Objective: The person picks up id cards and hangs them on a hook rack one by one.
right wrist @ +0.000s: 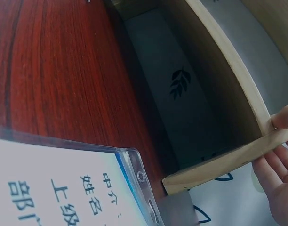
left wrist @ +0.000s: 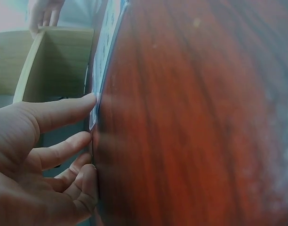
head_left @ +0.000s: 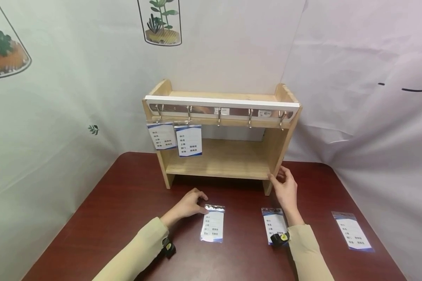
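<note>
On the table in front of the shelf lies a clear-sleeved badge card (head_left: pixel 212 226). The thumb of my left hand (head_left: pixel 188 205) touches its upper left corner, with the other fingers loosely bent and apart from the thumb. My right hand (head_left: pixel 286 191) grips the lower right side panel of the wooden shelf (head_left: pixel 218 160), thumb at the front edge and fingers round the outer side. Below that wrist lies another badge card (head_left: pixel 274 222), partly covered by the wrist camera; its printed text shows large in the right wrist view.
A white hook rail (head_left: pixel 219 103) runs along the shelf's upper front. Two badge cards hang at its left, one outer (head_left: pixel 163 136) and one inner (head_left: pixel 189 141). A further badge card (head_left: pixel 354 233) lies at the table's right. Pale printed fabric surrounds the dark red table (head_left: pixel 119 203).
</note>
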{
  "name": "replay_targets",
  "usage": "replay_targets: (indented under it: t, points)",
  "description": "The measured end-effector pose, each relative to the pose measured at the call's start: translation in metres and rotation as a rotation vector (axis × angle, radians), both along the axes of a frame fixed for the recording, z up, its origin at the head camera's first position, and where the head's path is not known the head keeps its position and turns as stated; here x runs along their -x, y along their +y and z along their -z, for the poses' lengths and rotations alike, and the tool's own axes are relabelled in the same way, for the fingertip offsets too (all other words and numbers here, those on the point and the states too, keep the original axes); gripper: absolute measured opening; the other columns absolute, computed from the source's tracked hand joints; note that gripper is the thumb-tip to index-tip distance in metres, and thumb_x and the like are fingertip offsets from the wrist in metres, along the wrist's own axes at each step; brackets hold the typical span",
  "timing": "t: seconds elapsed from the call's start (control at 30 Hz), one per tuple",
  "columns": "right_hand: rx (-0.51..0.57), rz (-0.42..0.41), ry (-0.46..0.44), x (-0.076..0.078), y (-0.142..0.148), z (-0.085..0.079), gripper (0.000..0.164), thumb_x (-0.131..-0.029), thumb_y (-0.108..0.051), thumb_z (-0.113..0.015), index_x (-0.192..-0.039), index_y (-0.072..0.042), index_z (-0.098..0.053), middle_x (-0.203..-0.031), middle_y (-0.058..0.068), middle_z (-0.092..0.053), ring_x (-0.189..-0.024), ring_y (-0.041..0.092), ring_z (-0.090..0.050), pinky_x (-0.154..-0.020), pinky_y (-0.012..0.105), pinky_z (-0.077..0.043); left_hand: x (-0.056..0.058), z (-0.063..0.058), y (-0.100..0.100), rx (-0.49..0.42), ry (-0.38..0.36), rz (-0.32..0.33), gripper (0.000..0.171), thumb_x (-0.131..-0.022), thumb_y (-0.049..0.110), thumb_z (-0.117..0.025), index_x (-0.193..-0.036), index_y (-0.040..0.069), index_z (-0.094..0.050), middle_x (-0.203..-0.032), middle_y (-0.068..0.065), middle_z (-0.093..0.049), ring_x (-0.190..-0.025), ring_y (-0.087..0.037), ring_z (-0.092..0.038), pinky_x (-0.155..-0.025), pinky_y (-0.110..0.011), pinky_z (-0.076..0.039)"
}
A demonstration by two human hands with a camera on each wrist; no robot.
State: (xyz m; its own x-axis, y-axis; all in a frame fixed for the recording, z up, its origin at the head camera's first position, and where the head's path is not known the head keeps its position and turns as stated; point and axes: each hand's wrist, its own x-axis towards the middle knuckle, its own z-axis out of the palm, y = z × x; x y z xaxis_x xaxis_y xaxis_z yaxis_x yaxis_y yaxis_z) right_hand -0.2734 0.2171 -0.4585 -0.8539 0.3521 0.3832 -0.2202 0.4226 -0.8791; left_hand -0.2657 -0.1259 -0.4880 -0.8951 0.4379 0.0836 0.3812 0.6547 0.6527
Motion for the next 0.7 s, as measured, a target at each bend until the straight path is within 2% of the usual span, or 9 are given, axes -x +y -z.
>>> replay_targets:
  t: [0.23,0.47,0.7]
  points:
    - [-0.008,0.005,-0.002,-0.0012,-0.0001,0.0016,0.046,-0.091,-0.013,-0.075,-0.132,0.001,-0.059,-0.118,0.02,-0.067,-0.103,0.021,-0.061,-0.071,0.005,-0.046,-0.0015,0.0019,0.0022,0.032,0.002,0.019,0.032,-0.072,0.016,-0.088,-0.098,0.006,-0.071,-0.096,-0.003,-0.059,-0.093,-0.02,-0.052,-0.085,-0.04,-0.043]
    - [-0.006,0.0,0.002,-0.0015,0.0004,0.0017,0.047,-0.091,-0.012,-0.075,-0.132,0.002,-0.058,-0.119,0.022,-0.067,-0.106,0.025,-0.063,-0.071,0.004,-0.045,-0.002,-0.0008,0.0037,0.043,0.002,0.045,0.024,-0.075,0.013,-0.087,-0.091,0.007,-0.071,-0.088,0.0,-0.061,-0.087,-0.016,-0.054,-0.081,-0.037,-0.046]
    - [0.004,-0.007,0.011,-0.0006,0.0006,0.0006,0.047,-0.091,-0.012,-0.075,-0.132,0.002,-0.058,-0.119,0.022,-0.067,-0.106,0.026,-0.063,-0.071,0.005,-0.046,-0.0002,-0.0029,0.0041,0.051,0.015,0.071,0.023,-0.073,0.012,-0.088,-0.087,0.008,-0.07,-0.082,0.003,-0.061,-0.082,-0.013,-0.053,-0.078,-0.032,-0.046]
